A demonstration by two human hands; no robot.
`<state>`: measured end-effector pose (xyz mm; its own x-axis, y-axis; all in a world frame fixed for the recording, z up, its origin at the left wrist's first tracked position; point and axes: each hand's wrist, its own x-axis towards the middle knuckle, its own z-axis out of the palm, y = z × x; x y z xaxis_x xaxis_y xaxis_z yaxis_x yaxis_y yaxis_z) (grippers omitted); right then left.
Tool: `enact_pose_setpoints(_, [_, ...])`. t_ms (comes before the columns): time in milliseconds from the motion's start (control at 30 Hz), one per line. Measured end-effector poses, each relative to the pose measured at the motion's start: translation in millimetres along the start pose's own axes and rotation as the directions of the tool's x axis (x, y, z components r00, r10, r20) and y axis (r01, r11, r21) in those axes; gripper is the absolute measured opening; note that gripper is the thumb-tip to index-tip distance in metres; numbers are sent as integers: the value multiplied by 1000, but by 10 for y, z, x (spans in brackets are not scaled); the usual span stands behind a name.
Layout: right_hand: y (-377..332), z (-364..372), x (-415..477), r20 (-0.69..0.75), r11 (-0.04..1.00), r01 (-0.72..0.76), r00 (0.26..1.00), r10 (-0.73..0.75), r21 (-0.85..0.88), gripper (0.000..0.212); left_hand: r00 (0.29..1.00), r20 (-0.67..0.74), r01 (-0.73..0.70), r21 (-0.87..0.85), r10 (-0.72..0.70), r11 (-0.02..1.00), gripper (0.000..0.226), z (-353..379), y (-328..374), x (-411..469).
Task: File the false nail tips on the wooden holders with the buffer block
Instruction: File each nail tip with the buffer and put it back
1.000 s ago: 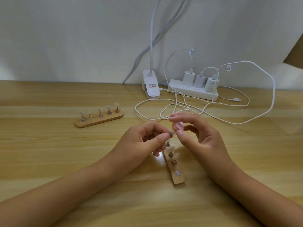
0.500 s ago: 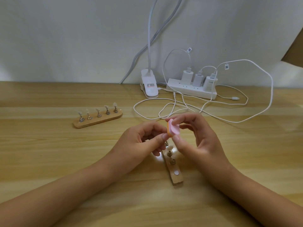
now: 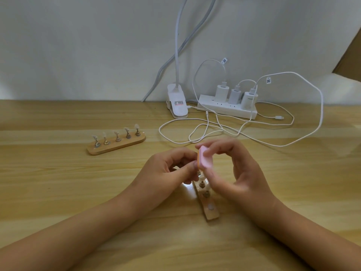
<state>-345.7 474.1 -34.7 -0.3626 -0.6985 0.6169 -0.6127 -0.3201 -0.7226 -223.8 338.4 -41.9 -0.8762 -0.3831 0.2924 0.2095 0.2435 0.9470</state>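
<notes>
Two wooden holders lie on the table [image 3: 58,192]. Over the far end of the near holder [image 3: 210,211], the right hand [image 3: 240,173] pinches the pink buffer block [image 3: 205,160] between thumb and fingertips. Just left of that holder's far end, the left hand [image 3: 168,171] has its fingers curled, thumb and forefinger meeting at the block's orange edge; whether they grip anything there is hidden. Well left of and beyond the near holder sits the second holder [image 3: 117,146], carrying five nail tips [image 3: 136,126].
</notes>
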Motion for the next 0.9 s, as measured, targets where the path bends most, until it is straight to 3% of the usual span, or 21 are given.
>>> enact_pose_setpoints(100, [33,-24,21,-51,994,-97,994,99,46,17,1000,-11,5,-2,-5,1000,9,3,-6,4])
enact_pose_setpoints(200, [-24,5,-7,-13,1000,18,1000,-18,18,18,1000,-3,-5,9,5,1000,12,14,3,-2])
enact_pose_setpoints(333, [14,-20,4,-50,996,-90,995,90,8,18,999,-28,15,-26,-16,1000,11,-2,-3,9])
enact_pose_setpoints(467, [-35,-1,-23,-5,995,62,998,-63,-74,20,1000,-18,2,-38,-3,999,16,5,12,4])
enact_pose_setpoints(567, [0,-27,2,-54,997,-58,997,55,-52,20,999,-34,23,-57,-25,998,14,-12,0,11])
enact_pose_setpoints(700, [-39,1,-20,-2,995,69,998,-69,-79,19,1000,-24,5,-53,-6,999,11,0,2,8])
enact_pose_setpoints(833, [-19,-19,-1,-54,997,-61,997,59,-38,18,999,-35,20,-83,-23,996,10,-10,8,11])
enact_pose_setpoints(900, [-34,-17,-6,-46,998,-20,999,18,-56,19,999,-30,20,-83,-23,996,9,-2,8,10])
